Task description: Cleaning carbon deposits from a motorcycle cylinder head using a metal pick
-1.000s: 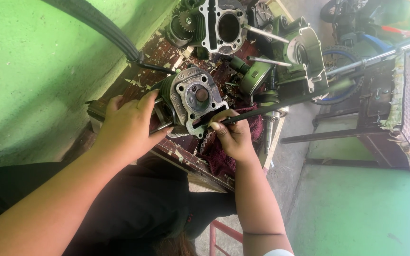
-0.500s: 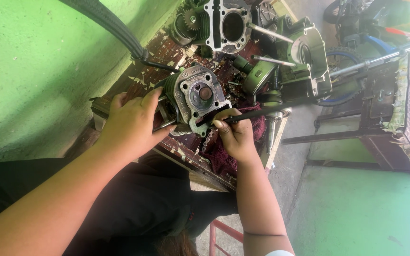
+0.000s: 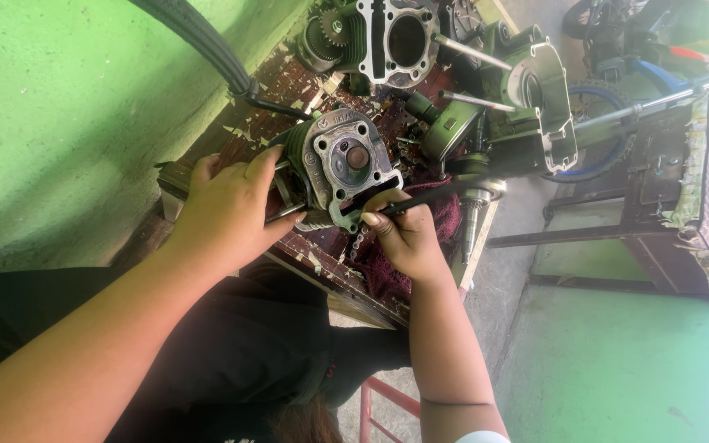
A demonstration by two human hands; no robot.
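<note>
Since a moment ago the right hand (image 3: 408, 238), closed around a dark rod (image 3: 432, 195), has pushed its tip onto the cylinder head (image 3: 345, 164), which the left hand (image 3: 227, 209) keeps clasped on the tabletop (image 3: 289, 82)

The left hand (image 3: 227, 209) hides the cylinder head's (image 3: 342, 164) near side, perhaps its fins.

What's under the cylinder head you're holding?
The cylinder head sits on a worn wooden bench with peeling paint; a dark red rag lies beside it. The left hand and right hand cover its lower edge, so what lies directly beneath is hidden.
</note>
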